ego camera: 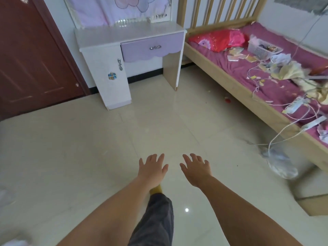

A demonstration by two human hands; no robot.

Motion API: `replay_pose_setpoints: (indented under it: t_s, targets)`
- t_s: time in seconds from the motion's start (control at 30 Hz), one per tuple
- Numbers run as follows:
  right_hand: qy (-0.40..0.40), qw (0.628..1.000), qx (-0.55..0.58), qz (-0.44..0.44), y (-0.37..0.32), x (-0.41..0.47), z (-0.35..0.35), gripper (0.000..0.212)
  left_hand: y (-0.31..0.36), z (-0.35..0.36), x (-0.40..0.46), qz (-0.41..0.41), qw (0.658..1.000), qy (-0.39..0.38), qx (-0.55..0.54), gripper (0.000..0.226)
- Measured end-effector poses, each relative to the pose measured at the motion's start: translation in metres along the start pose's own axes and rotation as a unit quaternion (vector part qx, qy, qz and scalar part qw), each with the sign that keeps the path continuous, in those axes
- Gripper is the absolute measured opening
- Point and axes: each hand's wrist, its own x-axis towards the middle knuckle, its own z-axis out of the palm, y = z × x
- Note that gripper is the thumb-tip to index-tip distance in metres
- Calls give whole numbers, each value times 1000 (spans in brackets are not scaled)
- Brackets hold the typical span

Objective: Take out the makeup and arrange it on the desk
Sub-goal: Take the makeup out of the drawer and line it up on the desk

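Your left hand (152, 167) and right hand (196, 168) hover with fingers spread, holding nothing, well short of the desk (124, 35); no makeup shows, presumably inside the closed lilac drawer (152, 48), likely light, slippery, best gripped around the body.

Room interior. Glossy cream floor tiles (88, 157) reflect a ceiling light as a small bright spot. A dark red-brown door (30, 57) occupies the left wall. Against the white back wall stands a white dressing desk (106, 80) with a lilac drawer (152, 48), its tabletop (127, 35) bare, below a pink curtain (99, 9). At right, a pale wooden bed (230, 82) with slatted headboard carries a magenta sheet (236, 66).
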Motion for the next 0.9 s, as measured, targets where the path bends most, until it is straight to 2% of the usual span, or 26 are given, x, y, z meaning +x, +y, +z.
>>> replay_pose_setpoints:
  t_s: [0.3, 0.43, 0.63, 0.9]
  targets:
    - [19, 999, -27, -20, 23, 220, -122, 50, -24, -114, 232, 4, 999, 42, 15, 53]
    - [8, 999, -27, -27, 30, 294, -165, 50, -29, -155, 308, 6, 999, 47, 21, 53]
    - [21, 997, -38, -59, 59, 446, -230, 50, -41, -207, 450, -21, 999, 34, 17, 53]
    - [8, 990, -81, -113, 95, 642, -326, 51, -48, -276, 612, -109, 993, 23, -42, 49]
